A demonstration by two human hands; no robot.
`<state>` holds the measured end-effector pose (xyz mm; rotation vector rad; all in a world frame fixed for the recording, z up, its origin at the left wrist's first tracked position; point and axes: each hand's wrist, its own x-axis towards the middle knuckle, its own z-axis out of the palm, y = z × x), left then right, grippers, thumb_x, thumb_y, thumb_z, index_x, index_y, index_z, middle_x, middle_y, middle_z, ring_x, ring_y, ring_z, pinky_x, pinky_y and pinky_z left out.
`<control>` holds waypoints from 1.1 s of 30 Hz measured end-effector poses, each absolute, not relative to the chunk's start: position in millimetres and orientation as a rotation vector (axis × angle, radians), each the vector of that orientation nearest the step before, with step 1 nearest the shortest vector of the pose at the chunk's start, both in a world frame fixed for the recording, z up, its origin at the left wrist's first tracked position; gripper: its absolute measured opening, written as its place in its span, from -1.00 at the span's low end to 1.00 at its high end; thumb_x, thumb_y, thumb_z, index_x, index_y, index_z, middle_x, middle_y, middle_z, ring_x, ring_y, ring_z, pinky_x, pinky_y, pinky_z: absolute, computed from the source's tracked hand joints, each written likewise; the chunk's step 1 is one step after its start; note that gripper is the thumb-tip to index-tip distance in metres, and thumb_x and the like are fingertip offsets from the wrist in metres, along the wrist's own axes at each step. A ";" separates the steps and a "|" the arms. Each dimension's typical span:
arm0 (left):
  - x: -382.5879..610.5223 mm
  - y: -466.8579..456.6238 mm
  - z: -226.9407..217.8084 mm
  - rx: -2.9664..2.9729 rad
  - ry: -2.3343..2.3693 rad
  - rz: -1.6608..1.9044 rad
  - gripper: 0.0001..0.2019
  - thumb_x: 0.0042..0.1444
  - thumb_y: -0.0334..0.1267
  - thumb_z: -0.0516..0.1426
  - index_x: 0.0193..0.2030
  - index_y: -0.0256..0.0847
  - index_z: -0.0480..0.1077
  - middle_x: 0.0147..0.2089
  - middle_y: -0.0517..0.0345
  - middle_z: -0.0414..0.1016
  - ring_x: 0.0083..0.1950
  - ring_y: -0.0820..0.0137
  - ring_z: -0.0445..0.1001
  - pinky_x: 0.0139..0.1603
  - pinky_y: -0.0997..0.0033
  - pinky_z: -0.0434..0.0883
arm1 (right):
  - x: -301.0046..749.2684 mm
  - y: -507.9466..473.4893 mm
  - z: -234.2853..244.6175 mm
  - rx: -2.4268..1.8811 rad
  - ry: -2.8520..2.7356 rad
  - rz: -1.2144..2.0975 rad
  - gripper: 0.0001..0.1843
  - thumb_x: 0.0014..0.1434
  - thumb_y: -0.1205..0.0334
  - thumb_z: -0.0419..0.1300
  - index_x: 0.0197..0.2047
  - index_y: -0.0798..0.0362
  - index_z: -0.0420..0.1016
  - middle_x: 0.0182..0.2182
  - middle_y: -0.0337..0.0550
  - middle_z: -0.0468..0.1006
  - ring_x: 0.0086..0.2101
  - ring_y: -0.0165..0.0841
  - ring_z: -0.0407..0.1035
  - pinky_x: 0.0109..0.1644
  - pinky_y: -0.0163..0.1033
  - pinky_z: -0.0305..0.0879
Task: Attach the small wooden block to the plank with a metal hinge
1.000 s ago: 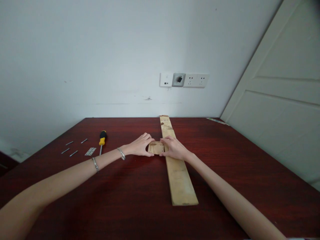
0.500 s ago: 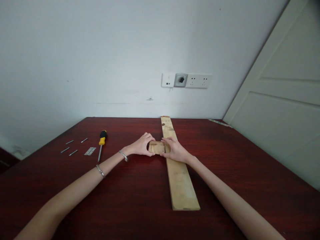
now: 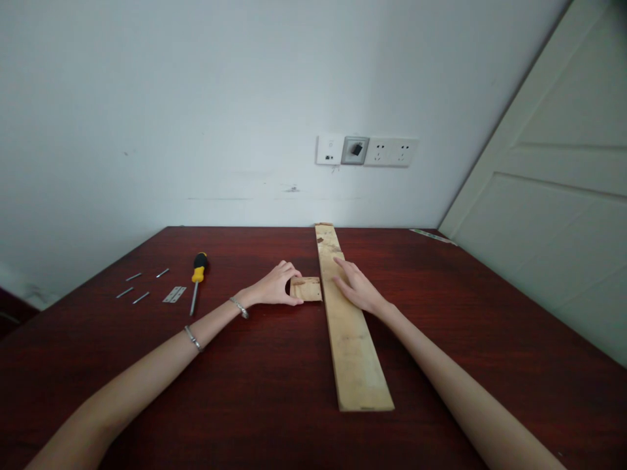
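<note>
A small wooden block (image 3: pixel 307 289) lies on the table, its right end close beside the left edge of a long wooden plank (image 3: pixel 356 352). My left hand (image 3: pixel 280 285) grips the block from its left side, thumb at the near edge and fingers at the far edge. Over the middle of the plank is my right hand (image 3: pixel 360 287), its thumb and fingers apart and nothing between them. Whether it rests on the plank I cannot tell. Small dark holes show near the block's right end.
To the left lie a yellow-and-black screwdriver (image 3: pixel 197 277), a flat metal hinge (image 3: pixel 174 294) and several screws (image 3: pixel 141 297). The dark red table (image 3: pixel 245 405) meets a white wall with sockets (image 3: pixel 386 151). A white panelled door (image 3: pixel 558 196) stands at the right.
My right hand has let go of the block's right end and moved right over the plank, its fingers opening. My left hand stays on the block.
</note>
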<state>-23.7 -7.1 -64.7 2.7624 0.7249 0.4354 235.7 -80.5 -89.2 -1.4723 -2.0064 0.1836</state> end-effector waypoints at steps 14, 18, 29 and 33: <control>-17.7 16.8 -79.4 2.689 0.867 0.561 -0.40 -0.14 0.09 0.26 0.00 -0.24 0.37 -0.07 0.00 0.26 -0.01 0.16 0.20 0.09 0.13 0.25 | 236.0 -73.7 -106.4 -1.501 -1.968 0.142 -0.43 0.26 0.10 -0.06 0.26 0.21 0.11 0.18 0.20 0.26 0.20 -0.13 0.14 0.28 0.02 0.07; -18.0 18.1 -80.8 2.676 0.842 0.565 -0.39 -0.15 0.07 0.26 0.01 -0.24 0.36 -0.07 0.01 0.26 0.01 0.16 0.19 0.10 0.15 0.25 | 236.3 -73.0 -108.0 -1.498 -1.977 0.134 -0.45 0.27 0.11 -0.07 0.25 0.20 0.12 0.18 0.19 0.26 0.19 -0.13 0.15 0.27 0.03 0.08; -12.0 27.4 -79.9 2.689 0.803 0.584 -0.43 -0.14 0.08 0.25 -0.02 -0.21 0.37 -0.09 0.05 0.27 -0.02 0.19 0.21 0.08 0.16 0.26 | 236.3 -73.5 -107.6 -1.495 -1.965 0.150 -0.47 0.25 0.16 -0.05 0.24 0.20 0.15 0.17 0.19 0.29 0.18 -0.13 0.17 0.27 0.04 0.08; -11.2 28.4 -80.8 2.686 0.802 0.596 -0.42 -0.14 0.09 0.25 -0.02 -0.22 0.37 -0.10 0.04 0.27 -0.02 0.18 0.20 0.07 0.15 0.26 | 235.6 -74.2 -106.3 -1.494 -1.965 0.150 -0.48 0.24 0.18 -0.05 0.23 0.19 0.16 0.17 0.18 0.29 0.18 -0.14 0.17 0.27 0.04 0.09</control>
